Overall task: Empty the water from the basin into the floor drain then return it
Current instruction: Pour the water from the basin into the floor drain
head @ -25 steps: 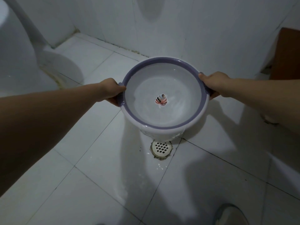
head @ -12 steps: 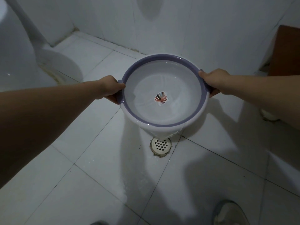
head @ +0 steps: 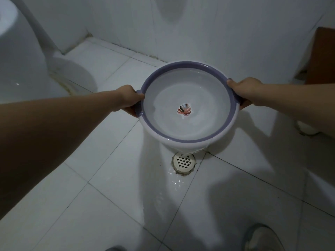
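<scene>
A round white basin (head: 163,105) with a purple rim and a small leaf print in its bottom hangs above the tiled floor, tilted toward me. My left hand (head: 129,99) grips its left rim and my right hand (head: 243,90) grips its right rim. A little water lies in the basin, and a thin sheet spills over the near lip. Directly below that lip sits the round white floor drain (head: 184,161), its grate wet, with splashes on the tile in front of it.
A white toilet (head: 23,69) stands at the left. White tiled walls (head: 199,29) close the back. A brown wooden panel (head: 321,57) is at the far right. My shoe (head: 261,238) shows at the bottom right on the wet tiled floor (head: 108,196).
The basin has risen slightly away from the drain and stays tilted toward me, with water still running over its near lip. Both hands keep their grip.
</scene>
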